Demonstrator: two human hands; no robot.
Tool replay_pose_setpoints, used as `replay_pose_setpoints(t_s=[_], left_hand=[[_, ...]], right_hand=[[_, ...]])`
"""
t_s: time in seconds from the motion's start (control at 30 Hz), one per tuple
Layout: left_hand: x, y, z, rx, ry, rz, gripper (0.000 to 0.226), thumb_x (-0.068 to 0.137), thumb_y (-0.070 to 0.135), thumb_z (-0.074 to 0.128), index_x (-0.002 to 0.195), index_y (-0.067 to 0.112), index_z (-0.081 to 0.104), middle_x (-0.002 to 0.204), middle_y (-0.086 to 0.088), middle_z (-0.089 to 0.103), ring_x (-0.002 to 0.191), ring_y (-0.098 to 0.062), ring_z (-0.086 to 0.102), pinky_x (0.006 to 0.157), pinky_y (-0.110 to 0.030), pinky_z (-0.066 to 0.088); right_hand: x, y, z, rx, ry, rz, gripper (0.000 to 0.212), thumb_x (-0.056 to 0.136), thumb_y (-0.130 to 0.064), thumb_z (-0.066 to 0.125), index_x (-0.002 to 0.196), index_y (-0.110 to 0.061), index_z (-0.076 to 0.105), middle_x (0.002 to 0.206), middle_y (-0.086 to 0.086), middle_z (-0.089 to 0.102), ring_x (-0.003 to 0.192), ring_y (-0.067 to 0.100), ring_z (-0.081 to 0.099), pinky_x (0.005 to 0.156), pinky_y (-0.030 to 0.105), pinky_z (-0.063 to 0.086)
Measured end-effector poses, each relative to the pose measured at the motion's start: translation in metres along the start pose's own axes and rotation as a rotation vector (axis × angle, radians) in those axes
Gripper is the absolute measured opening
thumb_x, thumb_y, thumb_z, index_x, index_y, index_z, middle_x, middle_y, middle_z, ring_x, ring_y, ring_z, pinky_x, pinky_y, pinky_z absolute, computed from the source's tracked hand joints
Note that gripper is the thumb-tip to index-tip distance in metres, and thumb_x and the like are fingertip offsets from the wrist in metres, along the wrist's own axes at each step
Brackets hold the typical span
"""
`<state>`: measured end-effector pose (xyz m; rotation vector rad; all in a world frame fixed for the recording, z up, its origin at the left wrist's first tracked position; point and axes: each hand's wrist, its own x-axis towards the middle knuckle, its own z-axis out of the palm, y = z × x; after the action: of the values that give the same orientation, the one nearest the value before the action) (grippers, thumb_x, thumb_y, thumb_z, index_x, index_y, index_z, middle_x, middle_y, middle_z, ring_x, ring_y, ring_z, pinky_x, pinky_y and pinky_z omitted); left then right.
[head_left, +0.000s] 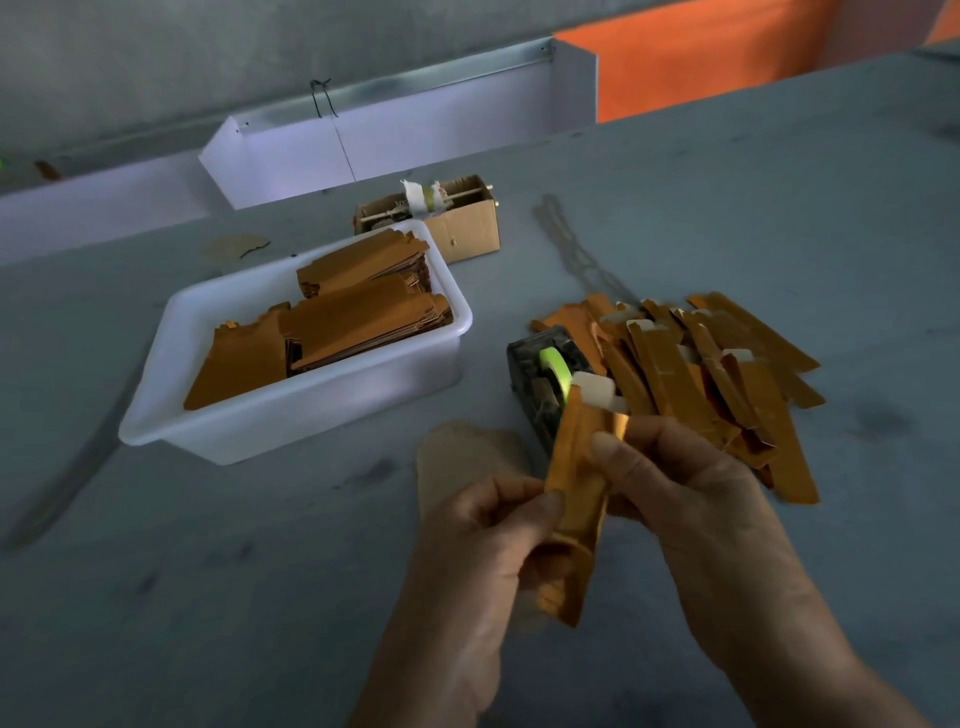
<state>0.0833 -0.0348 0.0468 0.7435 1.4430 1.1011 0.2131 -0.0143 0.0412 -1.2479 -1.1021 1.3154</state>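
Both grips, left hand (483, 540) and right hand (691, 488), pinch a glossy gold folded card sleeve (574, 499)

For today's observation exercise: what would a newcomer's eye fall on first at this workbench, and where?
First, the shiny orange card sleeve, pinched between the left hand and the right hand, low in the middle. Next, the loose pile of folded sleeves further back on the right, beside the black tape dispenser. At left, a white plastic tub holds stacked flat orange card blanks.
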Motion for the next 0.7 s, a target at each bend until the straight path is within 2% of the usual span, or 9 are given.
replay_pose_setpoints(t_s=[0.07,0.17,0.23,0.27,0.37,0.47,0.53,0.6,0.7], left_hand=[[0.003,0.0,-0.001,-0.011,0.081,0.032,0.015,0.081,0.004,0.067,0.067,0.009,0.069,0.053,-0.004,0.061,0.045,-0.012,0.05,0.04,-0.016,0.038],[0.007,0.001,-0.007,-0.057,0.146,0.059,0.017,0.082,0.002,0.066,0.066,0.008,0.065,0.047,-0.001,0.053,0.037,-0.007,0.042,0.035,-0.014,0.031],[0.008,0.001,-0.009,-0.088,0.157,0.053,0.014,0.083,0.001,0.065,0.07,0.004,0.065,0.051,-0.005,0.053,0.034,-0.007,0.044,0.034,-0.012,0.033],[0.008,0.0,-0.009,-0.096,0.147,0.053,0.011,0.083,0.003,0.065,0.072,0.002,0.066,0.055,-0.01,0.056,0.039,-0.01,0.048,0.039,-0.014,0.037],[0.01,-0.005,-0.006,-0.105,0.103,0.035,0.014,0.083,0.009,0.066,0.087,-0.004,0.068,0.078,-0.023,0.065,0.068,-0.027,0.056,0.061,-0.033,0.043],[0.011,-0.007,0.0,-0.174,0.08,0.012,0.016,0.084,0.008,0.064,0.093,-0.006,0.067,0.082,-0.018,0.064,0.072,-0.026,0.055,0.058,-0.031,0.044],[0.01,-0.007,0.006,-0.194,0.082,0.015,0.011,0.085,0.007,0.064,0.09,-0.002,0.068,0.083,-0.016,0.062,0.072,-0.026,0.053,0.055,-0.029,0.043],[0.011,-0.008,0.012,-0.207,0.102,0.027,0.007,0.085,0.007,0.064,0.081,0.005,0.069,0.082,-0.015,0.06,0.073,-0.026,0.051,0.055,-0.029,0.04],[0.011,-0.007,0.018,-0.254,0.114,0.044,0.012,0.086,0.007,0.063,0.074,0.008,0.067,0.07,-0.014,0.058,0.06,-0.023,0.05,0.051,-0.027,0.04]], right_hand=[[0.008,0.001,-0.012,-0.192,0.143,-0.087,0.018,0.076,-0.041,0.06,0.082,-0.026,0.068,0.076,-0.005,0.067,0.07,0.006,0.063,0.056,0.015,0.047],[0.022,0.003,-0.032,-0.325,0.271,-0.105,0.007,0.085,-0.025,0.063,0.082,-0.023,0.069,0.076,-0.006,0.065,0.069,0.007,0.059,0.055,0.02,0.04],[0.029,0.007,-0.039,-0.363,0.226,-0.056,0.01,0.086,-0.023,0.063,0.08,-0.021,0.07,0.074,-0.002,0.067,0.07,0.014,0.06,0.056,0.023,0.04],[0.031,0.009,-0.041,-0.386,0.185,-0.036,0.011,0.087,-0.024,0.062,0.08,-0.021,0.071,0.073,0.0,0.067,0.07,0.017,0.06,0.057,0.024,0.04],[0.033,0.008,-0.039,-0.456,0.098,-0.045,0.011,0.086,-0.028,0.061,0.082,-0.023,0.07,0.071,-0.002,0.066,0.069,0.017,0.061,0.058,0.024,0.043],[0.035,0.005,-0.032,-0.649,0.045,-0.11,0.012,0.087,-0.032,0.061,0.082,-0.026,0.07,0.073,-0.008,0.066,0.066,0.01,0.062,0.055,0.018,0.044],[0.037,0.004,-0.028,-0.779,0.062,-0.134,0.017,0.085,-0.037,0.061,0.09,-0.025,0.071,0.09,-0.008,0.064,0.083,0.012,0.061,0.063,0.019,0.044],[0.039,0.005,-0.024,-0.859,0.084,-0.119,0.02,0.084,-0.04,0.062,0.094,-0.025,0.07,0.108,-0.003,0.058,0.103,0.018,0.054,0.079,0.028,0.047],[0.042,0.003,-0.02,-0.862,0.072,-0.068,0.018,0.083,-0.04,0.064,0.093,-0.026,0.07,0.112,0.001,0.056,0.108,0.022,0.052,0.089,0.036,0.047]])
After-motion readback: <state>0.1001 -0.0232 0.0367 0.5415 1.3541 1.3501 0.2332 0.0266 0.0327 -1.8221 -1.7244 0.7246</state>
